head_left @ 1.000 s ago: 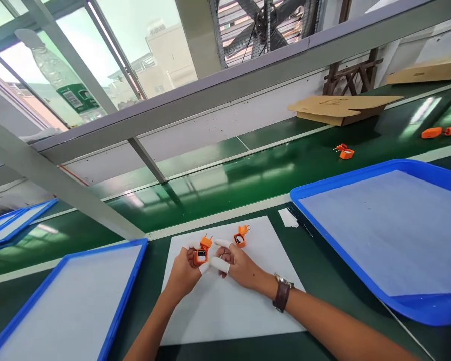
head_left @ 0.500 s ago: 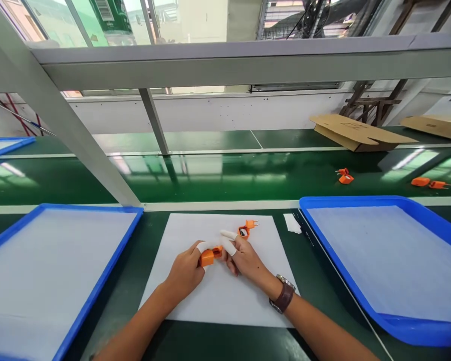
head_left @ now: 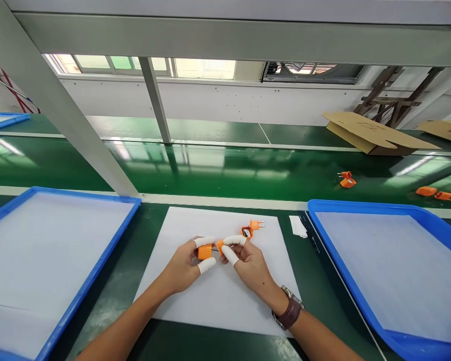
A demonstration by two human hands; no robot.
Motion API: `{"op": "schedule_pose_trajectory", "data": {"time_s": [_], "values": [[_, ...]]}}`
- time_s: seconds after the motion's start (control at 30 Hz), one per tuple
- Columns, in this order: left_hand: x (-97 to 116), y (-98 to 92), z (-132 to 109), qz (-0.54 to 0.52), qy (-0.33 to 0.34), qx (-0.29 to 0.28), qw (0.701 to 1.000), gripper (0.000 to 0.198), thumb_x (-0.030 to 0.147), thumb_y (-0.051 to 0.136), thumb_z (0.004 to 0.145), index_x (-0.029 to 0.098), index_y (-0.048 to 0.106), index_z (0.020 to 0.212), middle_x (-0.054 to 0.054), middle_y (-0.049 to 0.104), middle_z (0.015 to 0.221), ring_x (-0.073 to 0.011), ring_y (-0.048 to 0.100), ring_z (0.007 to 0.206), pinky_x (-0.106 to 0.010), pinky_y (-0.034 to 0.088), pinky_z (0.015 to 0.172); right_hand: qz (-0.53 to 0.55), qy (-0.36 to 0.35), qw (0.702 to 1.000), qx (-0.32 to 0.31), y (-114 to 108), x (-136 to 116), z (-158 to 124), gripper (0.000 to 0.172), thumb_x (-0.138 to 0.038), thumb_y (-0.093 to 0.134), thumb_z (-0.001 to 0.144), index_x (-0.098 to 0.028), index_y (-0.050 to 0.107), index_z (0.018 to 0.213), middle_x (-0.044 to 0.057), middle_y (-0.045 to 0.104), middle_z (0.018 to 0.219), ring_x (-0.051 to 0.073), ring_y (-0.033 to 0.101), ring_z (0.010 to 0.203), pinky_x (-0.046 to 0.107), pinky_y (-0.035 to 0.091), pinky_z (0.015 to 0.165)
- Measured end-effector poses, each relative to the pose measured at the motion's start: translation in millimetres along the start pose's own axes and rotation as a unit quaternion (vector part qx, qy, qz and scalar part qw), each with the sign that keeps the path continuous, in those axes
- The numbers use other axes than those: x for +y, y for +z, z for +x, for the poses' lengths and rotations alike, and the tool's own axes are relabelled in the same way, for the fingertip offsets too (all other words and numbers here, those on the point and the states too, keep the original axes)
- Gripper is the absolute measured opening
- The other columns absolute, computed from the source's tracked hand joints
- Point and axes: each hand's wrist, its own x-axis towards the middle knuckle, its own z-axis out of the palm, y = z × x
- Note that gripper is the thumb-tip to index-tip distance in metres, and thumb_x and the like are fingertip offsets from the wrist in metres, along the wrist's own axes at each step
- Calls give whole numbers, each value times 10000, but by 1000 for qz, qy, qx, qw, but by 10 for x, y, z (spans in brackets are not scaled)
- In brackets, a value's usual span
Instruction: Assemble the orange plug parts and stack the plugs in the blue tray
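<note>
My left hand [head_left: 180, 266] grips an orange plug housing [head_left: 205, 252] between its thumb and fingers. White covers sit on the fingertips of both hands. Close on its right, my right hand [head_left: 252, 263] pinches a smaller orange plug part [head_left: 220, 246]. A thin dark wire spans the short gap between these two pieces. Just beyond my right fingers, another orange plug [head_left: 255, 225] with two pins rests beside its opened orange housing [head_left: 247, 232]. Both hands are over a white sheet of paper [head_left: 210, 306] on the dark green bench.
Blue-rimmed trays stand on the left [head_left: 93, 271] and right [head_left: 361, 281], both lined with white. A small white scrap [head_left: 297, 226] lies beside the right tray. Orange plugs [head_left: 348, 182] lie on the green conveyor belt [head_left: 210, 173]. An open cardboard box [head_left: 376, 134] stands behind it.
My view has tipped downward. The two orange pieces in my hands now sit apart with a wire showing between them, and my left thumb has moved to the housing's near side.
</note>
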Motion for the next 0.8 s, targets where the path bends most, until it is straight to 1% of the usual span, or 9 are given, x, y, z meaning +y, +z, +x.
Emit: {"op": "schedule_pose_trajectory", "data": {"time_s": [0.07, 0.13, 0.23, 0.33, 0.47, 0.53, 0.63, 0.7, 0.8], "values": [[0, 16, -2, 73, 37, 29, 996, 397, 249, 621, 903, 292, 570, 1295, -64, 586, 1256, -230, 590, 1136, -429, 545, 978, -35, -41, 998, 31, 19, 60, -34, 297, -339, 660, 912, -216, 581, 1171, 69, 681, 975, 213, 687, 821, 409, 597, 778], [11, 41, -5, 125, 61, 55, 989, 399, 215, 587, 911, 308, 570, 1299, -59, 561, 1282, -225, 565, 1171, -411, 550, 970, -81, -80, 993, 41, 31, 96, -68, 368, -309, 639, 921, -239, 547, 1271, 85, 656, 1075, 227, 678, 909, 431, 597, 823], [49, 73, -11, 137, 69, 65, 986, 395, 167, 516, 927, 307, 568, 1292, -54, 529, 1327, -210, 554, 1189, -393, 549, 978, -132, -116, 984, 12, 35, 88, -95, 376, -277, 604, 941, -270, 548, 1312, 86, 623, 1138, 233, 653, 980, 429, 596, 851], [80, 86, -20, 110, 56, 61, 991, 377, 167, 464, 951, 300, 550, 1293, -51, 495, 1379, -195, 551, 1201, -380, 550, 987, -144, -108, 984, -12, 37, 39, -91, 319, -269, 589, 950, -269, 583, 1269, 81, 612, 1133, 225, 642, 961, 416, 599, 846], [63, 110, -24, 111, 70, 58, 990, 335, 167, 437, 966, 288, 560, 1253, -41, 531, 1341, -186, 551, 1201, -377, 534, 1002, -138, -93, 986, -3, 68, -14, -90, 237, -263, 594, 945, -250, 598, 1182, 70, 615, 1076, 207, 631, 897, 389, 595, 805], [43, 138, -24, 127, 66, 79, 987, 288, 180, 436, 975, 279, 588, 1199, -38, 575, 1283, -187, 574, 1158, -372, 544, 964, -141, -95, 985, -5, 90, -30, -96, 219, -253, 602, 937, -243, 599, 1156, 62, 614, 1045, 200, 623, 878, 373, 586, 785], [34, 178, -27, 128, 37, 106, 985, 231, 246, 450, 995, 268, 615, 1155, -40, 640, 1173, -182, 631, 1017, -355, 575, 856, -150, -100, 984, -11, 100, -35, -89, 220, -241, 599, 931, -237, 606, 1151, 55, 611, 1015, 192, 617, 860, 357, 577, 768], [45, 176, -29, 114, 35, 86, 989, 254, 269, 475, 993, 278, 604, 1211, -43, 642, 1192, -188, 635, 1040, -367, 575, 899, -148, -96, 984, -5, 83, -27, -67, 228, -244, 593, 930, -230, 611, 1157, 57, 613, 1012, 193, 623, 866, 353, 578, 771], [46, 126, -27, 90, 52, 15, 994, 455, 254, 532, 965, 317, 465, 1411, -52, 548, 1367, -209, 572, 1213, -393, 541, 1023, -136, -85, 987, 11, 32, -12, -30, 221, -254, 591, 931, -224, 613, 1149, 67, 622, 1049, 202, 642, 895, 352, 585, 772]]}}
